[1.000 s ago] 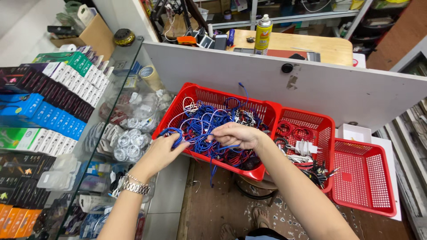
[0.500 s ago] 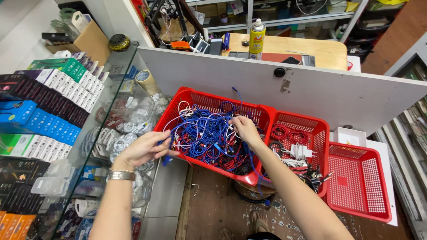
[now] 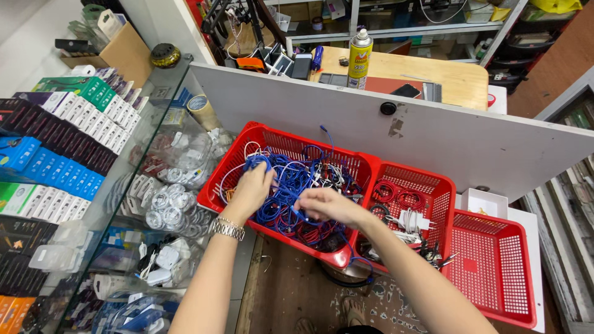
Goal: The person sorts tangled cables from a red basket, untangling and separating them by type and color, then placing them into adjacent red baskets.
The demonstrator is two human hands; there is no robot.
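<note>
The left hand [image 3: 252,185] grips a bunch of blue wires [image 3: 288,185] that run off to its right, where the right hand [image 3: 325,205] pinches one.

The large red basket [image 3: 272,139] is moulded plastic with perforated mesh walls and a faint sheen, as are the middle red basket [image 3: 433,185] and the right red basket [image 3: 495,272]. The blue cables [image 3: 291,185] look rubbery and smooth, slightly glossy. A wristwatch [image 3: 226,228] shows a shiny metal link band. The display case top [image 3: 124,179] is clear, reflective glass. The partition board [image 3: 433,136] is matt grey, scuffed. The bench top [image 3: 445,77] is pale, smooth wood. The spray can [image 3: 359,55] is glossy metal.
</note>
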